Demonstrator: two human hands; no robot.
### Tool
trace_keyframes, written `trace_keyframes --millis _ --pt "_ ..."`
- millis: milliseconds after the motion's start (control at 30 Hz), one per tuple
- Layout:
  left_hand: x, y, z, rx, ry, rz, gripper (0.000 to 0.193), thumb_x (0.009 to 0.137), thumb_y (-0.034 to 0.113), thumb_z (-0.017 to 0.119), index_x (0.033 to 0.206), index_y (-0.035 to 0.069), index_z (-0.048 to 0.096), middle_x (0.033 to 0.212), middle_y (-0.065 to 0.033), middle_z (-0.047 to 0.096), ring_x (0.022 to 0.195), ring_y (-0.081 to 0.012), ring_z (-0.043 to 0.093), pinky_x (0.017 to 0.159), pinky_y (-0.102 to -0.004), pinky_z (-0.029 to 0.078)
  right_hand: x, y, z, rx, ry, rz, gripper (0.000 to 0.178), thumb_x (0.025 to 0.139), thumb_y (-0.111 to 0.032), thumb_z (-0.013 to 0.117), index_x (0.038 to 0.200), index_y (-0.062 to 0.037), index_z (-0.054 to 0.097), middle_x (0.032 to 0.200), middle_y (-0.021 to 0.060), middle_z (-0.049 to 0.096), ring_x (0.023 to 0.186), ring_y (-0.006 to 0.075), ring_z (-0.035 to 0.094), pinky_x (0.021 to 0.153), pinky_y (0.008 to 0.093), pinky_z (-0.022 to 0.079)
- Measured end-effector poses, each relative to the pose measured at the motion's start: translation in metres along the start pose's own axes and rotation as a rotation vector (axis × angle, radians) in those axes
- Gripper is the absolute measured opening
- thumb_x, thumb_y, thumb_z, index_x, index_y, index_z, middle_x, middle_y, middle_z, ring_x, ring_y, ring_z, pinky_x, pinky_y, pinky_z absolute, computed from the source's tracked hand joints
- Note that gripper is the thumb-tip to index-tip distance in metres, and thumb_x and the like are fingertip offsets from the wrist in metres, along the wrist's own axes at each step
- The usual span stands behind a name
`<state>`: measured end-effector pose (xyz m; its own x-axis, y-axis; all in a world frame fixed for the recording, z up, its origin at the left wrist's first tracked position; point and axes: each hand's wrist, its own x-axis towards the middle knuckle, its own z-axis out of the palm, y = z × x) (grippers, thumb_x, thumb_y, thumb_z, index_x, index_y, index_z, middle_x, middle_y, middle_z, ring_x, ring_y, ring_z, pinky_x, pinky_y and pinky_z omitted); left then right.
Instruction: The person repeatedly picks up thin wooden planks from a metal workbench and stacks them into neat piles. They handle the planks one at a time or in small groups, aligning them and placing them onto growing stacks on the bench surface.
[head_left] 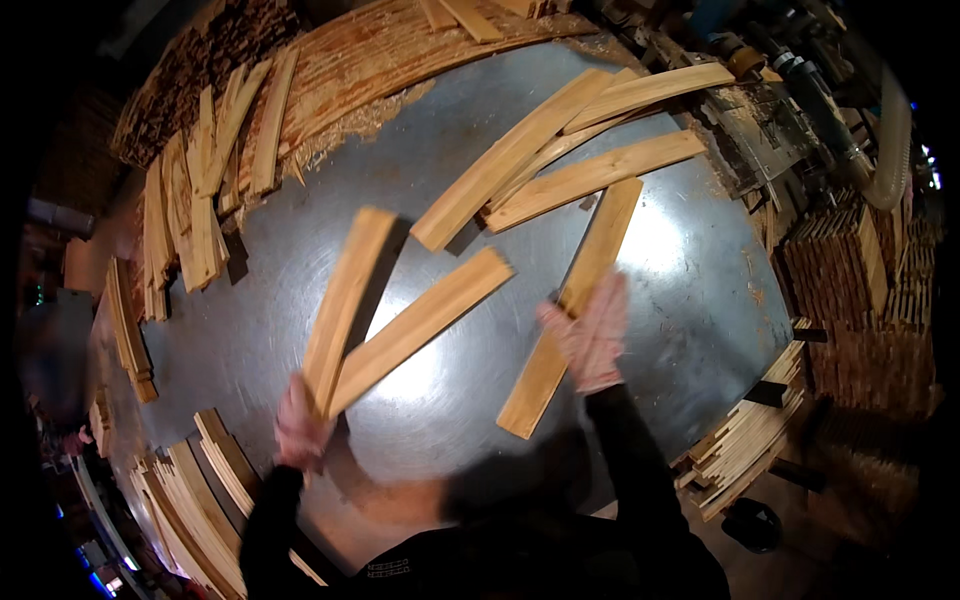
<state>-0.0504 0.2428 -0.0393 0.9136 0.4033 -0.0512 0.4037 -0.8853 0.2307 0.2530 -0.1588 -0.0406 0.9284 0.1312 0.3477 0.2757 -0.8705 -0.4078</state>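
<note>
My left hand (302, 425), in a pale pinkish glove, is closed around the near end of a wooden board (350, 295). The board slants up and away, its far part casting a shadow on the grey metal table (290, 235). A second board (425, 325) angles off to the right, its near end close against the held one; whether my fingers touch it too, I cannot tell. My right hand (597, 335), gloved alike and slightly blurred, rests with fingers stretched out and thumb apart on a third board (545, 375) that lies diagonally on the metal.
Beyond my hands several loose boards (515, 160) overlap. More strips (205, 200) lie at the far left beside wood shavings (360, 120). Board stacks (185, 500) stand near left, and another stack (750, 440) at right. Machinery (760, 130) borders the far right.
</note>
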Motion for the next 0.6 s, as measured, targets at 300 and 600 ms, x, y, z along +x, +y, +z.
trace_keyframes --millis 300,600 --pt "0.056 0.163 -0.112 -0.675 0.257 -0.271 0.100 0.074 0.013 0.075 0.158 0.006 0.019 0.143 -0.0195 0.046 0.121 -0.0296 0.054 0.102 -0.0395 0.047 -0.036 -0.001 -0.003 -0.043 -0.117 0.315 0.106 0.073 -0.029 0.081 0.155 0.0013 0.020 0.147 0.0313 0.038 0.133 0.0436 0.042 0.113 0.0475 0.035" --pt "0.421 0.382 -0.060 -0.627 -0.157 0.255 0.090 0.073 0.041 0.078 0.145 0.005 0.038 0.113 -0.0165 0.068 0.093 -0.0255 0.069 0.085 -0.0392 0.053 -0.055 0.084 -0.070 1.503 0.050 0.668 0.079 0.071 -0.002 0.077 0.141 -0.0051 0.042 0.098 0.0077 0.058 0.077 0.0156 0.058 0.064 0.0277 0.051"
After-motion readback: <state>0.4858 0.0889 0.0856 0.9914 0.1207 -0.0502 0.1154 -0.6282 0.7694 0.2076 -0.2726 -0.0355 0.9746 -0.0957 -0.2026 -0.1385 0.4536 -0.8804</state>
